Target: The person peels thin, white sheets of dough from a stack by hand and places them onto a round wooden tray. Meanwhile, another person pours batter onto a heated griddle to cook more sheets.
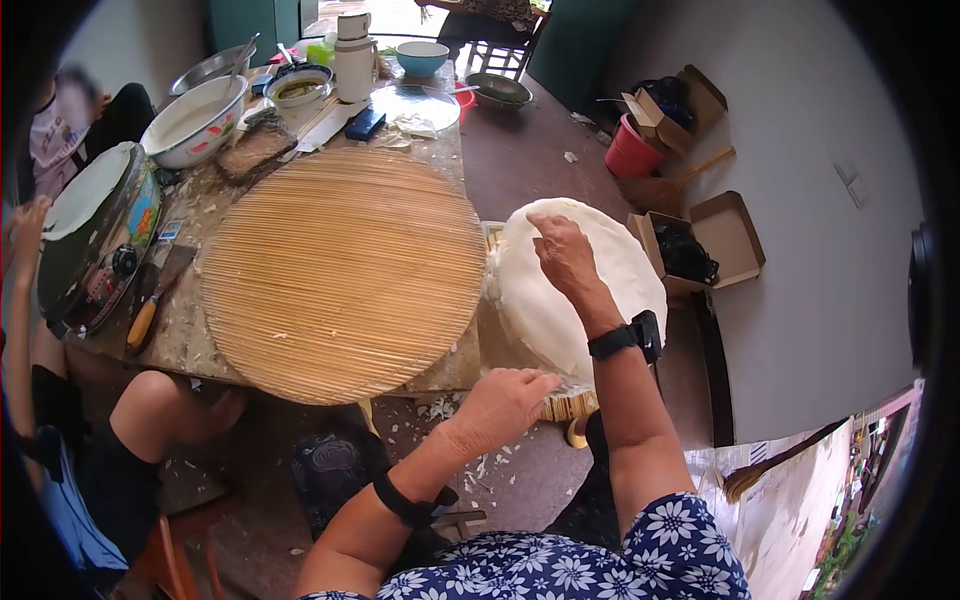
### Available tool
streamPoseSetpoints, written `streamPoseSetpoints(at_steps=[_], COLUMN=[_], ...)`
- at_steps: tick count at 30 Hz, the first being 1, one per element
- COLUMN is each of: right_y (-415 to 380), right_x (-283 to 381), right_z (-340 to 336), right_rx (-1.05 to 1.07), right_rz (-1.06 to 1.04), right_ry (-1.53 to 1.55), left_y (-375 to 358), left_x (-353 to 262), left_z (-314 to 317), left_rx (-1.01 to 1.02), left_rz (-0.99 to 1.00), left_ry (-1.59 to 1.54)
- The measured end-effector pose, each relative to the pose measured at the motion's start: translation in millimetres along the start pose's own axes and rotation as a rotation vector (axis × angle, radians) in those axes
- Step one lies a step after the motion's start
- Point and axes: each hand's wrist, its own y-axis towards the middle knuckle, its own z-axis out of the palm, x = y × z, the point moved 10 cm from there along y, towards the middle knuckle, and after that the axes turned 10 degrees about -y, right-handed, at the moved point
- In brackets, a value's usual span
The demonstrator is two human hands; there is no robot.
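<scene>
At twelve o'clock from the person, a round white sheet was touched by the loosely open right hand; its near edge was met by the left hand, though whether anything was pinched could not be told. At eleven o'clock on the desk, pale liquid was held in a flowered basin.

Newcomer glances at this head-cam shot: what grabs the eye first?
Likely the big round slatted mat, mid-table. Then the pale, dough-like round to its right, with the right hand over it and the left hand by its near edge. After those, the flower-patterned basin at upper left.
</scene>
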Motion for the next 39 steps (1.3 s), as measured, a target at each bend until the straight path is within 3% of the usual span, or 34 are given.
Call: streamPoseSetpoints(at_steps=[7,17,24,30,39], right_y=[7,0,-35,-82,-138], right_x=[-4,-6,3,-33,-103], right_z=[61,52,-8,-61,-57], right_rx=[0.359,0.312,0.098,-0.076,-0.271], right_rz=[0.046,0.036,-0.013,0.124,0.296], right_ry=[-0.174,-0.166,-0.079,-0.037,-0.007], left_y=[-2,-4,5,14,24], left_x=[-1,3,5,0,11], left_z=[-4,-3,2,1,6], left_rx=[0.011,-0.002,-0.048,-0.121,-0.241], left_rz=[0.0,-0.006,-0.023,0.033,-0.005], left_ry=[-0.023,0.005,-0.007,0.032,-0.066])
